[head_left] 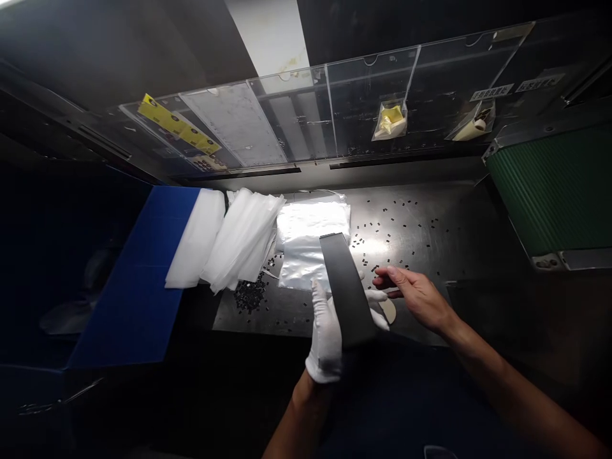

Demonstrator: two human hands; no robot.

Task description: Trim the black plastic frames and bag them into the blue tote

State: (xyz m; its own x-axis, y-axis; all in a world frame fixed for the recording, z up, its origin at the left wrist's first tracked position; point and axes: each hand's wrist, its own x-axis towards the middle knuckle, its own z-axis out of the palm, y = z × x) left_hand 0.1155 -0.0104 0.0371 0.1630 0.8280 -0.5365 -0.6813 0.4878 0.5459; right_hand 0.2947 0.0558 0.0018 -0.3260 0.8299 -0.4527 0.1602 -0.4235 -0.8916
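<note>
My left hand (326,335), in a white glove, is wrapped round a long flat black panel (348,290). The panel is tilted, its far end over a stack of clear plastic bags (306,239), and gloved fingers show along both its sides. To the right of the panel, my bare right hand (421,296) is held in the air, its fingers slightly bent and apart with nothing visible between them. Partly hidden near the gloved fingertips lies a pale round piece (389,311).
White foam sleeves (243,239) lie on the left beside a blue board (138,274). A heap of tiny black chips (250,295) sits below them, with more scattered over the metal table (411,245). A green ribbed conveyor belt (559,191) is at right. Clear pockets (306,121) line the back wall.
</note>
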